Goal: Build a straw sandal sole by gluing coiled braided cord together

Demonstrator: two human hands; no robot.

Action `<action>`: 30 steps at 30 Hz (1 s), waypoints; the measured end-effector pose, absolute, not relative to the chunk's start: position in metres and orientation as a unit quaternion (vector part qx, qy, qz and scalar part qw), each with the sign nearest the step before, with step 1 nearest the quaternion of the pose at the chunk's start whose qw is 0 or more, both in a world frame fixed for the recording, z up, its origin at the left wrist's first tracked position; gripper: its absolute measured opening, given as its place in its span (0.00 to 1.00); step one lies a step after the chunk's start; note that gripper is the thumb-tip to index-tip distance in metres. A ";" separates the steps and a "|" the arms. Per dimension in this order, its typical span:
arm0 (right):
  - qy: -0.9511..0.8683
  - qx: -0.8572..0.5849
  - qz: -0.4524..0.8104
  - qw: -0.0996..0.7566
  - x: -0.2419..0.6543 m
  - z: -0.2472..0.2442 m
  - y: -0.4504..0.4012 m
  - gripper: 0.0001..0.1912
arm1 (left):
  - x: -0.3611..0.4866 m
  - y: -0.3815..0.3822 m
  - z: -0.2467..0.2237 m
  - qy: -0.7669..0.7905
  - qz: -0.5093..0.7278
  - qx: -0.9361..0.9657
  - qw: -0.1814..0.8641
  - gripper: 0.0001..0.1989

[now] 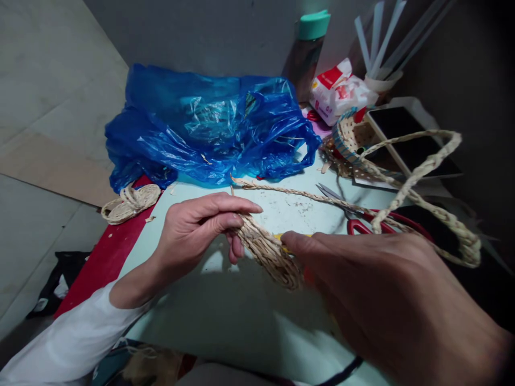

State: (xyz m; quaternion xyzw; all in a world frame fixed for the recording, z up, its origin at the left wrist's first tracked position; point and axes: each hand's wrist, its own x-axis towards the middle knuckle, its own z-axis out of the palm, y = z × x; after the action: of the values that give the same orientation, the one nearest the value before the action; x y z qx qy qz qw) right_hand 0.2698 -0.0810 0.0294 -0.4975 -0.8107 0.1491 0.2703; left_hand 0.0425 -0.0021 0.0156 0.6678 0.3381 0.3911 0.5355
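Observation:
My left hand (205, 228) pinches one end of a coiled straw braid (267, 249), thumb and fingers closed on it. The flat coil tilts down to the right above the table. Beside its right end, my right hand (362, 284) is closed around a yellow and orange tool (292, 242), which looks like a glue gun; most of it is hidden by the hand. A long tail of braided straw rope (281, 188) runs behind both hands and loops up at the right. Red-handled scissors (356, 226) lie under the rope, just beyond my right hand.
A blue plastic bag (209, 128) covers the table's back. A small woven straw slipper (132, 203) sits at the left edge. Back right are a green-capped bottle (309, 48), tissues (340, 94), a phone (410, 136), a woven basket (350, 134) and translucent sticks (378, 40) in a cup.

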 end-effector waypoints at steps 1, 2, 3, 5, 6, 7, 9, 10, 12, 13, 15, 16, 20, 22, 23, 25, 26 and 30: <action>-0.810 -0.499 0.153 0.268 0.270 0.031 -0.081 0.13 | 0.042 -0.002 0.016 0.333 0.386 0.683 0.523 0.14; -0.808 -0.503 0.161 0.261 0.269 0.032 -0.081 0.12 | 0.042 -0.002 0.016 0.330 0.381 0.697 0.510 0.13; -0.809 -0.503 0.174 0.251 0.269 0.033 -0.081 0.10 | 0.042 -0.001 0.016 0.329 0.376 0.709 0.497 0.13; -0.815 -0.492 0.186 0.242 0.268 0.034 -0.080 0.09 | 0.043 -0.001 0.017 0.333 0.369 0.727 0.474 0.11; -0.823 -0.483 0.179 0.239 0.268 0.033 -0.079 0.09 | 0.044 -0.002 0.017 0.340 0.366 0.730 0.466 0.10; -0.832 -0.475 0.161 0.238 0.267 0.032 -0.078 0.09 | 0.045 -0.002 0.017 0.346 0.364 0.733 0.459 0.10; -0.846 -0.468 0.113 0.230 0.265 0.027 -0.076 0.09 | 0.046 -0.003 0.016 0.356 0.362 0.740 0.442 0.09; -0.847 -0.473 0.093 0.222 0.264 0.025 -0.075 0.10 | 0.047 -0.004 0.016 0.359 0.363 0.744 0.432 0.09; -0.845 -0.485 0.079 0.212 0.262 0.020 -0.074 0.12 | 0.048 -0.005 0.017 0.364 0.367 0.749 0.415 0.09; -0.846 -0.482 0.077 0.214 0.261 0.018 -0.074 0.14 | 0.048 -0.006 0.017 0.368 0.370 0.748 0.411 0.09; -0.851 -0.471 0.070 0.222 0.259 0.015 -0.075 0.19 | 0.047 -0.006 0.017 0.375 0.376 0.745 0.404 0.09; -0.853 -0.466 0.063 0.225 0.259 0.015 -0.075 0.22 | 0.047 -0.007 0.017 0.379 0.377 0.745 0.399 0.09; -0.853 -0.453 0.084 0.245 0.260 0.016 -0.074 0.26 | 0.047 -0.007 0.015 0.387 0.372 0.745 0.396 0.09; -0.849 -0.439 0.111 0.274 0.260 0.019 -0.073 0.24 | 0.047 -0.008 0.015 0.388 0.375 0.735 0.410 0.09; -0.845 -0.432 0.121 0.291 0.260 0.021 -0.073 0.23 | 0.048 -0.009 0.015 0.384 0.380 0.730 0.418 0.09; -0.842 -0.416 0.142 0.313 0.261 0.025 -0.071 0.19 | 0.049 -0.010 0.016 0.376 0.391 0.720 0.432 0.09; -0.838 -0.411 0.156 0.322 0.261 0.026 -0.071 0.17 | 0.050 -0.011 0.017 0.372 0.396 0.716 0.438 0.09; -0.805 -0.405 0.220 0.373 0.261 0.031 -0.069 0.13 | 0.050 -0.013 0.017 0.361 0.408 0.701 0.460 0.09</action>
State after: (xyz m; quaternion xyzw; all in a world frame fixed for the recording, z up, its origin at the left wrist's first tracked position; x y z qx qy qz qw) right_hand 0.2611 -0.0686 0.0310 -0.4055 -0.8052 0.2198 0.3728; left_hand 0.0501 -0.0130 0.0170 0.7010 0.3609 0.4083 0.4601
